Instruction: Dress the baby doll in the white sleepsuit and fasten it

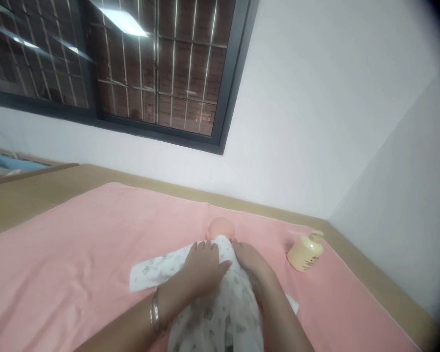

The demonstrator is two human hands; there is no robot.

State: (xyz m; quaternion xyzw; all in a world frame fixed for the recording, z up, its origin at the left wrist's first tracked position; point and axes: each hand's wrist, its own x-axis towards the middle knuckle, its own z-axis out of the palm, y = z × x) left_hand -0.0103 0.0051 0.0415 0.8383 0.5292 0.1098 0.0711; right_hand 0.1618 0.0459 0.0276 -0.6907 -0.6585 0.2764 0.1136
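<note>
A baby doll lies on its back, its bare round head (221, 228) pointing away from me. It is dressed in a white garment (238, 298) with a small green print. One long sleeve stretches out to the left; the end of the other shows past my right forearm. My left hand (205, 266) rests flat on the garment at the chest and left shoulder, fingers stretched, thumb apart. At the right side of the neckline, my right hand (251, 259) touches the garment; most of its fingers are hidden.
A pink towel (95, 234) spreads under the doll over a wooden surface (33, 200). To the right stands a pale yellow pump bottle (305, 252). Behind are a white wall (297, 122) and a dark-framed barred window (220, 142). Blue cloth (14, 162) shows at far left.
</note>
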